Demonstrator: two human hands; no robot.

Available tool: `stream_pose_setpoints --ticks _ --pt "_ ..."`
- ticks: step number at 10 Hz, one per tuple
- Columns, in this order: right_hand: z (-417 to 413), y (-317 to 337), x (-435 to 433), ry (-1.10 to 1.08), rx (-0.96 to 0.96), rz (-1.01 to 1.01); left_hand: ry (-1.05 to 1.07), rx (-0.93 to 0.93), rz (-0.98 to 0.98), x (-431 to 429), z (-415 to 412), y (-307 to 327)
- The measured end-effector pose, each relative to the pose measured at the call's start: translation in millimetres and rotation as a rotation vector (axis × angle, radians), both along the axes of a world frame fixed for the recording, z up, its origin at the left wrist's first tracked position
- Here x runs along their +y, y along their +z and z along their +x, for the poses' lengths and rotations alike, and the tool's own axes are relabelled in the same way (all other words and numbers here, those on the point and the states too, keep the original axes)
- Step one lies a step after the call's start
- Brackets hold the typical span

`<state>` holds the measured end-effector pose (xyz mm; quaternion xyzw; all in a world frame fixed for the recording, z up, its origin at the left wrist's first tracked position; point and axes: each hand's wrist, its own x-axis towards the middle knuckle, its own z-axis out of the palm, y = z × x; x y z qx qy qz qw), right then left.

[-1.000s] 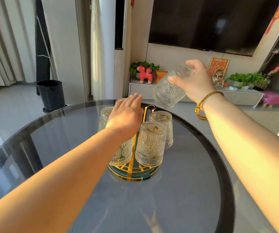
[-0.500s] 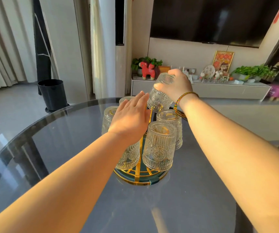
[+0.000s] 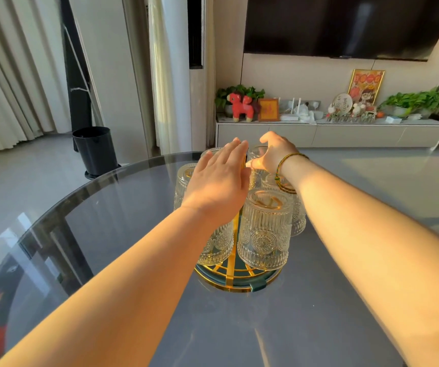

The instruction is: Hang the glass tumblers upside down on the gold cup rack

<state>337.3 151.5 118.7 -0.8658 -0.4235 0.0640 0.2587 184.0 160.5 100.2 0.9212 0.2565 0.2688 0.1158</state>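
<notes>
The right hand reached over the far side of the rack, fingers curled down around the base of the far tumbler, apparently gripping it; the contact itself was partly hidden by the left hand. That tumbler stood inverted at the back of the rack, just right of the gold centre post. A braided bracelet circled the right wrist.

The left hand was flat and released, palm down, fingers extended and together, lying over the top of the rack and holding nothing. Whether it touched the post or the glasses beneath could not be told.

Other tumblers hung upside down around the post: the front tumbler nearest the camera, one at right partly behind the right forearm, one at left, one under the left hand, and one at the back left, mostly covered. All were ribbed clear glass with a medallion pattern.

The rack's round gold and green base sat on the glass bench, near its centre.
</notes>
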Motion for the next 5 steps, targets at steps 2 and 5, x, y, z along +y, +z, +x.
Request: stream_pose_setpoints --ticks 2,5 --pt "-3 0 5 0.023 -0.001 -0.139 0.017 0.002 -0.005 3 2 -1" --pt "-3 4 -9 0.008 -0.049 -0.069 0.033 -0.024 0.02 5 6 2"
